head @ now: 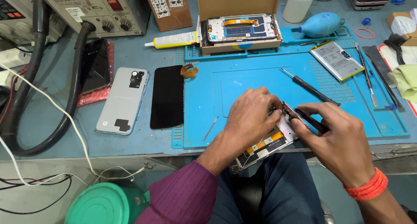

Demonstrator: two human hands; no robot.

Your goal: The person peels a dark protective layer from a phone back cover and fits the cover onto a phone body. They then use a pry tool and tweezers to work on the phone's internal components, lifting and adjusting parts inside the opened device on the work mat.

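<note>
Opened phone frame with white inner plate and orange flex cable (270,141) sits at the near edge of the blue silicone work mat (260,83), half overhanging the desk (130,137) toward the lap — tilted up so its top end faces the camera. Left hand (248,120) is curled over the frame's upper left, fingers closed on it, probably to steady it. Right hand (336,139) pinches dark slim tweezers (313,122), tips at the frame's top edge.

Black-handled screwdriver (309,87) lies on the mat just past the hands — within reach. White rectangular battery (336,60) sits well apart at the right. Pale silver back cover (123,100) and black glass screen panel (167,97) lie flat off the mat's left side, out of the working area. A second stripped frame (241,28) rests on a brown cardboard box (239,4) at the back.
</note>
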